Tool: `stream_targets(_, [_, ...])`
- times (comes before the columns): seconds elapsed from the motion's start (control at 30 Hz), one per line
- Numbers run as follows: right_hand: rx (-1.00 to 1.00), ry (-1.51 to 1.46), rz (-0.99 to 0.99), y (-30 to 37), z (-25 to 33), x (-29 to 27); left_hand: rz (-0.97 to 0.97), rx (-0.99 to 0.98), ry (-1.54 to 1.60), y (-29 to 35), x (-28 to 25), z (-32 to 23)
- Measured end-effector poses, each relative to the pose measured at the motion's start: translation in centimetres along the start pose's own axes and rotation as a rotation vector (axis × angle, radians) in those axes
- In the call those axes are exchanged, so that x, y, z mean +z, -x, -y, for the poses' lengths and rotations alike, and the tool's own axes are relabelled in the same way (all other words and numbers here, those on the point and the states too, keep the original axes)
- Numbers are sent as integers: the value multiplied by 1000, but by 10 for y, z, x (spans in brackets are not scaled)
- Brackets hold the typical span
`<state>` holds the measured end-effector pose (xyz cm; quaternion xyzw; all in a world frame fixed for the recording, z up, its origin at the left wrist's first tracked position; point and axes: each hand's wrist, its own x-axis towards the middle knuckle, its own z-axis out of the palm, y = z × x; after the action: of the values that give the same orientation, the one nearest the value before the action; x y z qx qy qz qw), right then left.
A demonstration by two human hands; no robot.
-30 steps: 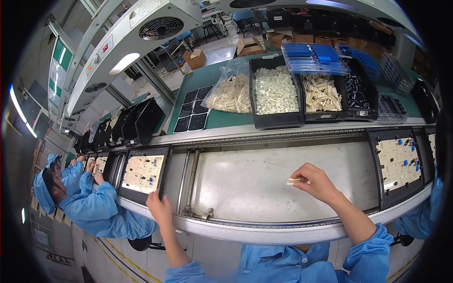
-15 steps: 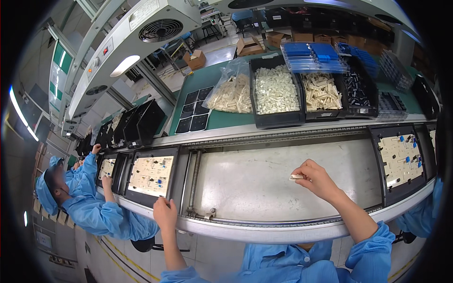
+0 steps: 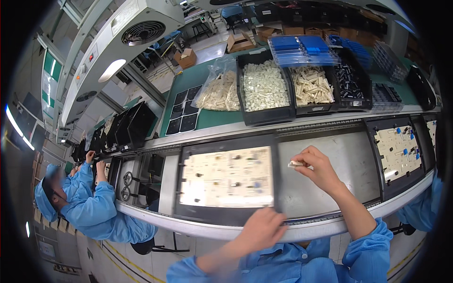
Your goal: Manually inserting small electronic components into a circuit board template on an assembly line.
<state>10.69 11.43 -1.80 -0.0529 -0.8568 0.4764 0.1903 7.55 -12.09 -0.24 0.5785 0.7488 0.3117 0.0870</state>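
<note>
My right hand [image 3: 317,169] is closed in a pinch on a small white connector [image 3: 294,164], held above the bare metal bed of the line [image 3: 330,151]. Below and to its left, a black tray [image 3: 226,214] carries a cream circuit board [image 3: 222,174] dotted with dark and blue parts; the board is smeared by motion. My left hand [image 3: 262,228] is at the tray's near right corner, its fingers bent over the edge and gripping it, the thumb lower down. Its fingertips are partly hidden and blurred.
Behind the rail stand black bins of white connectors [image 3: 265,87], cream connectors [image 3: 311,87] and dark parts [image 3: 351,82], beside a clear bag of cream parts [image 3: 219,94]. Another loaded tray [image 3: 398,151] stands at right. A co-worker in blue [image 3: 89,207] works at left.
The black tray with its board has slid right along the line, with my left hand moving right at its corner. My right hand still holds the connector in nearly the same place.
</note>
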Motion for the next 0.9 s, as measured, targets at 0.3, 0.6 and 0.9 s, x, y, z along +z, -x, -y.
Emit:
stream_targets(0.3, [15,-14,-186,-3,-11,-18,-357,16,-145,-206,-65,132])
stream_targets(0.6, [-35,32,-136,-5,-19,-15,-251,-153,-649,-271,-51,185])
stream_targets(0.9, [22,72,-87,-9,-18,-16,-127,-234,-746,-264,-62,158])
